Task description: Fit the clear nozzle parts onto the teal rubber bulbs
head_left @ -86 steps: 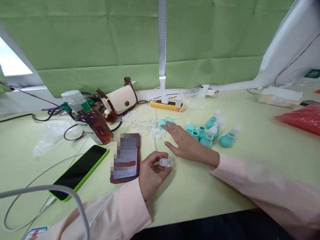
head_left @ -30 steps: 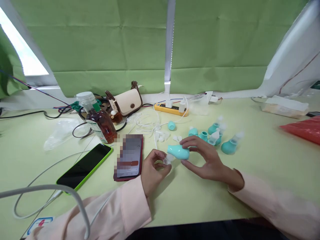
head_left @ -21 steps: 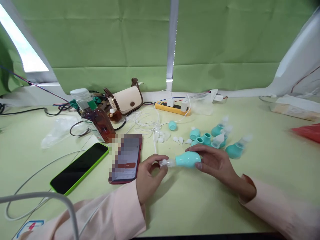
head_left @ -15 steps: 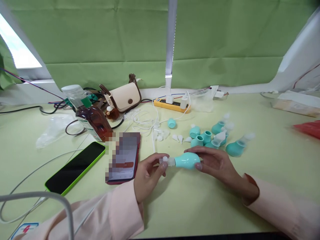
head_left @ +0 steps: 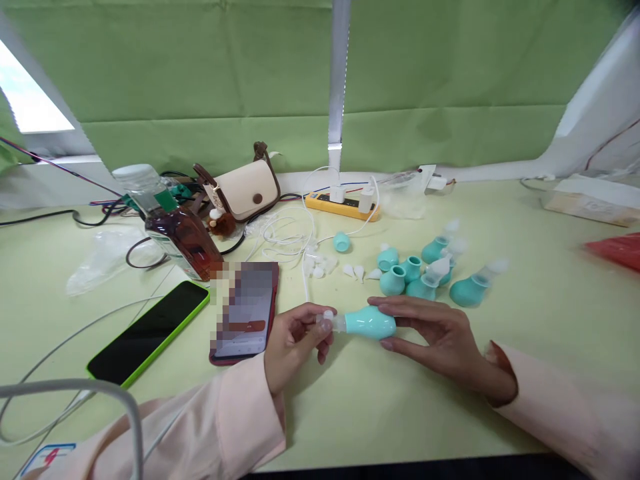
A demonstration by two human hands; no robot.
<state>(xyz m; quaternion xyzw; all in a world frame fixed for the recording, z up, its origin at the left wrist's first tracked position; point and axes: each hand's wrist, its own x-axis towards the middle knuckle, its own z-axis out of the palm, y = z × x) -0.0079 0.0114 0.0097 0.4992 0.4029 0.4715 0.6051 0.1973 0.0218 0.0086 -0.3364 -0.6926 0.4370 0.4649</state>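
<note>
A teal bulb aspirator (head_left: pixel 370 323) lies sideways between my two hands, just above the table. My left hand (head_left: pixel 299 340) pinches its clear nozzle (head_left: pixel 339 323) between thumb and index finger; a small white knob (head_left: pixel 328 315) shows at that grip. Around the bulb's rounded right end curves my right hand (head_left: pixel 440 333), fingertips on top and thumb at the lower edge. Behind it stand open teal bulbs (head_left: pixel 393 281) and several more with clear nozzles fitted, one bulb (head_left: pixel 469 291) apart on the right. Small white tips (head_left: pixel 359 273) lie left of them.
A lone teal bulb (head_left: pixel 341 242) sits near a yellow power strip (head_left: pixel 340 205). White cables (head_left: pixel 285 233) coil left of it. Two phones, one green-edged (head_left: pixel 150 333) and one red-cased (head_left: pixel 245 327), a dark-liquid bottle (head_left: pixel 175 230) and a handbag (head_left: pixel 247 190) occupy the left.
My right hand's thumb and fingers have shifted slightly and spread a little around the bulb's end. The left hand keeps its pinch on the nozzle. The whole view has shifted slightly.
</note>
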